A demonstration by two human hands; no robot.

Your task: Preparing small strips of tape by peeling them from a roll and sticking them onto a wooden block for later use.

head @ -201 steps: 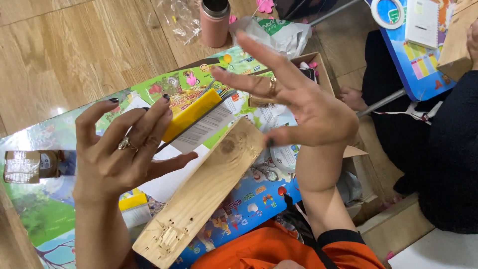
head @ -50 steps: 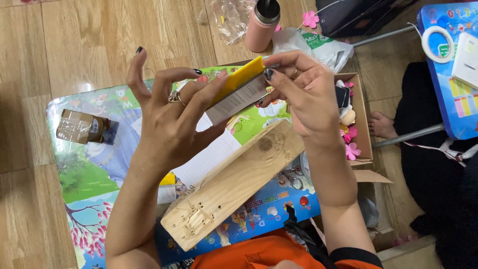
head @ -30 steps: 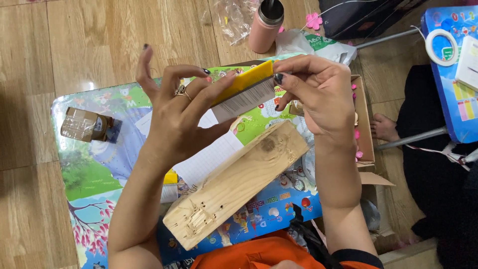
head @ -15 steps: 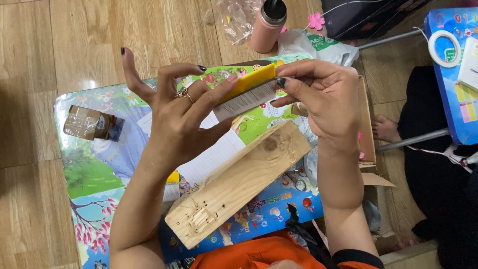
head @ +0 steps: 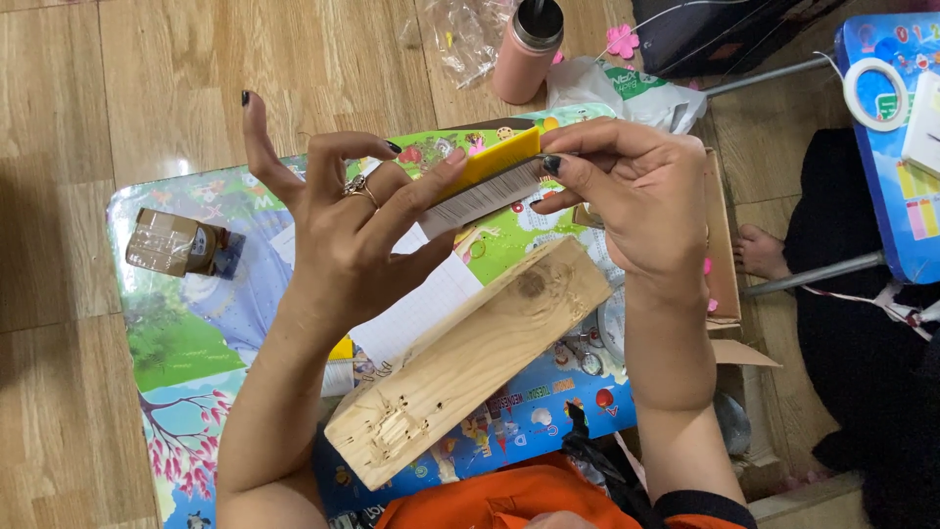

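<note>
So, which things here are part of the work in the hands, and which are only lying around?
In use:
left hand
right hand
yellow and white packet, held by both
wooden block, under the hands

Lying about:
pink bottle
brown taped packet
tape roll
plastic bag
colourful mat

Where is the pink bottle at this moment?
In the head view, the pink bottle stands on the wooden floor at the top centre, between a clear plastic bag and a white bag.
</note>
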